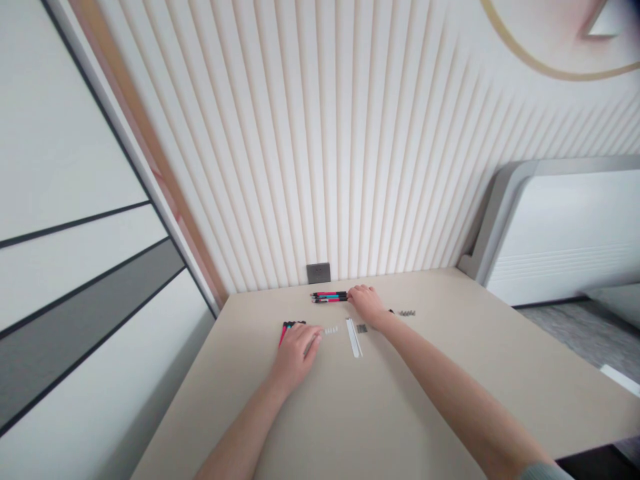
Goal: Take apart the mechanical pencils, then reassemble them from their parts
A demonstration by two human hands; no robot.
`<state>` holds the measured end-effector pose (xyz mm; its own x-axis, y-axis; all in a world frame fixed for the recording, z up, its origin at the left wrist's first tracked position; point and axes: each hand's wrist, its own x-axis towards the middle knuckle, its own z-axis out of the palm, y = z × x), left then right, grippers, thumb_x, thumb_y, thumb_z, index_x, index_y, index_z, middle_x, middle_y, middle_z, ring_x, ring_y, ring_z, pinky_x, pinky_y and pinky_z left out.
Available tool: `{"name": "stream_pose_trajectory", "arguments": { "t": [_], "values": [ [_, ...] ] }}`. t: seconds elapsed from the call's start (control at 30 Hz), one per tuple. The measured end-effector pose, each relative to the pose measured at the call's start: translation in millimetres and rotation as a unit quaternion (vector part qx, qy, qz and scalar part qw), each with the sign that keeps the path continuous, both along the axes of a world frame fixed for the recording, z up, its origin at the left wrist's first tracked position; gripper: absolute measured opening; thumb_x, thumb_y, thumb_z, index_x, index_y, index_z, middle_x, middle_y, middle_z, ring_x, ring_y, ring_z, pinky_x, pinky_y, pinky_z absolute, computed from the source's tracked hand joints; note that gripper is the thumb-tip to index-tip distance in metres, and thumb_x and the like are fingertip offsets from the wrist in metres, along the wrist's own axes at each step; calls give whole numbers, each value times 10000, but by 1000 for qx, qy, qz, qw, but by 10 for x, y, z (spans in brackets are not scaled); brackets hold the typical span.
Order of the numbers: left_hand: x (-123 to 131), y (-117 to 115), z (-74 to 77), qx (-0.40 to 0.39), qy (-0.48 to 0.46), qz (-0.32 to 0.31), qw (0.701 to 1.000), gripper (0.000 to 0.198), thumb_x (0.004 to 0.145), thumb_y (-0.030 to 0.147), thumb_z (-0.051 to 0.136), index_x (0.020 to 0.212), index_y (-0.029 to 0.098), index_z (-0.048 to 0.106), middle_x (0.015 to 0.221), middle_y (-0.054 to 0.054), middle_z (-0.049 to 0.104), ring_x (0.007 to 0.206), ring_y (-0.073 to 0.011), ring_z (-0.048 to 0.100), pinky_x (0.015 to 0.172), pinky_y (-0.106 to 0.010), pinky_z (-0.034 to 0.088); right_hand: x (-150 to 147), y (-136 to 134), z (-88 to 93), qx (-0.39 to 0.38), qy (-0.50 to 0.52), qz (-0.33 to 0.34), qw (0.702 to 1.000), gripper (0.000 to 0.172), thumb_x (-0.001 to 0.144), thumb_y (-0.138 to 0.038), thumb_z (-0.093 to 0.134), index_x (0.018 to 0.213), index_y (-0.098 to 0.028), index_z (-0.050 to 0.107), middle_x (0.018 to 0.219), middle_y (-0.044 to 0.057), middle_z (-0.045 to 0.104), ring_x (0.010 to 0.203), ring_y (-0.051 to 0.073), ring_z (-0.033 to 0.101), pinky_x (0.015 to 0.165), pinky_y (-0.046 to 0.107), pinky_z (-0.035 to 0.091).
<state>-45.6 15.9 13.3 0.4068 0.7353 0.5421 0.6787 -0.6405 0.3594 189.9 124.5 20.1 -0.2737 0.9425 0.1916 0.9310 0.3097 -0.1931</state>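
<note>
On the table, my right hand is at the right end of a small row of pens, fingers bent down and closed on a pen end. The pens are black with pink and blue parts and lie side by side. Closer to me, my left hand rests with fingers stretched out, partly covering some pink, blue and black pen barrels. Its fingertips point to several small whitish pieces. Thin white sticks lie between my hands, beside a little group of dark small parts.
Several small metallic parts lie right of my right wrist, near a small black piece. A dark wall socket sits on the ribbed wall behind the table. A white cabinet stands left; a headboard is at right.
</note>
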Motion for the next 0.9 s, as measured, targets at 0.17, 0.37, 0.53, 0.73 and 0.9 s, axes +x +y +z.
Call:
{"name": "stream_pose_trajectory", "arguments": {
  "t": [0.17, 0.37, 0.53, 0.73, 0.9],
  "values": [
    [8, -3, 13, 43, -62, 59, 995, 397, 941, 251, 494, 1336, 228, 456, 1229, -112, 578, 1152, -253, 524, 998, -468, 420, 123, -508, 61, 31, 51, 31, 998, 238, 994, -236, 390, 1047, -216, 622, 1005, 75, 695, 977, 214, 603, 851, 334, 387],
    [63, -40, 7, 9, -29, 28, 999, 153, 926, 271, 552, 1038, 225, 644, 999, -65, 626, 977, -225, 578, 883, -401, 478, 287, -1072, -113, 51, 206, 113, 971, 220, 976, -260, 407, 975, -223, 624, 922, 72, 683, 866, 217, 608, 791, 344, 446],
    [85, -68, 25, -25, -9, -14, 1000, 98, 918, 253, 574, 959, 221, 658, 920, -51, 647, 914, -215, 588, 830, -375, 485, 264, -1087, -89, 36, 292, 104, 950, 227, 966, -283, 413, 934, -226, 630, 923, 79, 677, 886, 229, 606, 808, 358, 470],
    [73, -80, 27, -32, -8, -15, 999, 91, 936, 260, 551, 946, 213, 628, 908, -46, 635, 898, -213, 575, 823, -366, 472, 235, -1125, -106, -11, 360, 80, 929, 231, 940, -353, 459, 945, -223, 650, 935, 71, 680, 848, 215, 597, 776, 341, 475],
    [78, -96, 9, -30, -11, -7, 999, 95, 937, 249, 546, 999, 209, 606, 952, -52, 631, 937, -214, 567, 848, -366, 467, 180, -1151, -106, -42, 427, 38, 902, 255, 921, -393, 481, 943, -206, 654, 847, 47, 679, 754, 186, 571, 689, 298, 448]
  ]
}}
